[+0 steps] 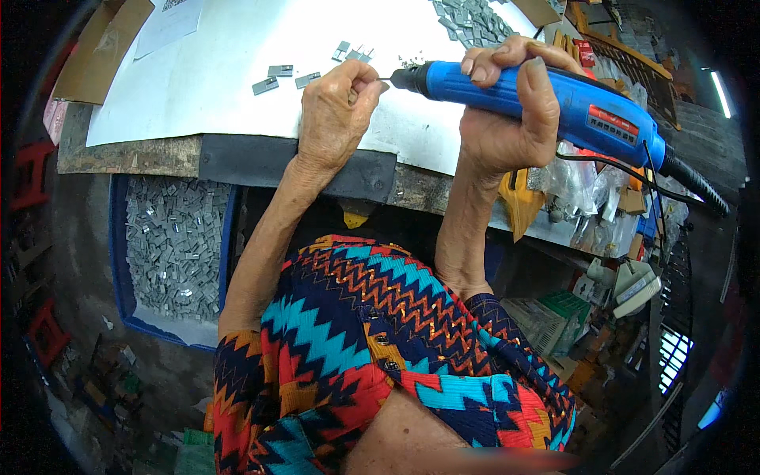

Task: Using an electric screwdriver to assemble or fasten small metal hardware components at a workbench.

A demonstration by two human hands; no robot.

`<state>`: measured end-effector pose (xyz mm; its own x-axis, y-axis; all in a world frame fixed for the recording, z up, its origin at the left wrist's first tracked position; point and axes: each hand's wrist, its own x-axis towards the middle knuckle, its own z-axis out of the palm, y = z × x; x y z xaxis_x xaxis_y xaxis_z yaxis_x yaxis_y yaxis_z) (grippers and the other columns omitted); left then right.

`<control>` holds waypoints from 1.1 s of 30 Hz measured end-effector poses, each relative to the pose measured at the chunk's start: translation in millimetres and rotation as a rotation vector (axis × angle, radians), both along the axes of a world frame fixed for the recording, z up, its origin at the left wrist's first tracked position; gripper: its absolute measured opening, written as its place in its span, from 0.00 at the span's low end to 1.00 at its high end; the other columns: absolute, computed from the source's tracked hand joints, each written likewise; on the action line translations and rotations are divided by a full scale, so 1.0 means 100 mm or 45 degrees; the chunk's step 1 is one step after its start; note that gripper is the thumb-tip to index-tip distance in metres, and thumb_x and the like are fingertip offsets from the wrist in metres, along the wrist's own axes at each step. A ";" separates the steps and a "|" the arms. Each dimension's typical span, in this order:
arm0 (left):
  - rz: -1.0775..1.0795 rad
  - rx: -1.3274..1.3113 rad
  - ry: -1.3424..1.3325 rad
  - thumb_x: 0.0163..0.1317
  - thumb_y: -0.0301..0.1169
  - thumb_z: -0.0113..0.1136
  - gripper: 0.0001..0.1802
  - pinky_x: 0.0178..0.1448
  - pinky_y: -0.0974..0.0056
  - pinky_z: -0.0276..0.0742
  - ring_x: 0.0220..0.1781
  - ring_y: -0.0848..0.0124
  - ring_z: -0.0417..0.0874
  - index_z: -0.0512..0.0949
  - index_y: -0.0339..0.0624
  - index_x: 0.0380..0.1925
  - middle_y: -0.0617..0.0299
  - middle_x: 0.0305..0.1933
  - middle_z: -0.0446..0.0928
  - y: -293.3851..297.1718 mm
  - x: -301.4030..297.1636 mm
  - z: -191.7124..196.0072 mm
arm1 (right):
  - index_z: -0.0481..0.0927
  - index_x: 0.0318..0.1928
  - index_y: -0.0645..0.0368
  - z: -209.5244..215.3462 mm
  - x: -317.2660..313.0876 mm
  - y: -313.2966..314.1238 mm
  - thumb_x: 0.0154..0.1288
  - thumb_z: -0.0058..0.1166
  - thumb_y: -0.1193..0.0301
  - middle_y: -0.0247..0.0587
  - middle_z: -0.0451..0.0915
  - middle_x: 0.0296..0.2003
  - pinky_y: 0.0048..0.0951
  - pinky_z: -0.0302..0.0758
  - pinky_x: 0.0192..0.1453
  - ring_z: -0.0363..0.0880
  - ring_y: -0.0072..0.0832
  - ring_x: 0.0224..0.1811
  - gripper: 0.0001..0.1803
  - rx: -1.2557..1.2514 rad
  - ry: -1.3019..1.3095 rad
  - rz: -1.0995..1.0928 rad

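My right hand (507, 119) grips a blue electric screwdriver (546, 99) held level above the white worktop (237, 63), its tip pointing left. My left hand (336, 111) pinches a small part at the screwdriver's bit; the part itself is hidden by my fingers. A few small grey metal pieces (281, 75) lie on the white sheet just left of my left hand, with others (352, 53) a little farther back.
A heap of grey metal pieces (473, 20) lies at the far edge of the sheet. Below the bench at left, a blue crate (119, 261) holds many grey pieces. Plastic bags and boxes (602, 206) crowd the right side. The tool's black cord (697, 186) trails right.
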<state>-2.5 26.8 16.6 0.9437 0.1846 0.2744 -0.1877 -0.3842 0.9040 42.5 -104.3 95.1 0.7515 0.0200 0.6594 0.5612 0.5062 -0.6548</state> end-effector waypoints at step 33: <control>-0.060 0.064 -0.150 0.53 0.26 0.57 0.06 0.30 0.69 0.69 0.26 0.75 0.73 0.78 0.37 0.31 0.60 0.28 0.76 0.01 -0.05 -0.04 | 0.69 0.41 0.64 0.00 -0.04 -0.07 0.52 0.46 0.74 0.48 0.73 0.26 0.38 0.72 0.32 0.74 0.31 0.22 0.14 0.004 0.085 0.047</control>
<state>-7.5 27.9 12.6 0.9116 0.1239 0.3918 -0.3107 -0.4163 0.8545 38.7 -111.3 94.7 0.7926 0.0465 0.6080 0.4974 0.5277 -0.6886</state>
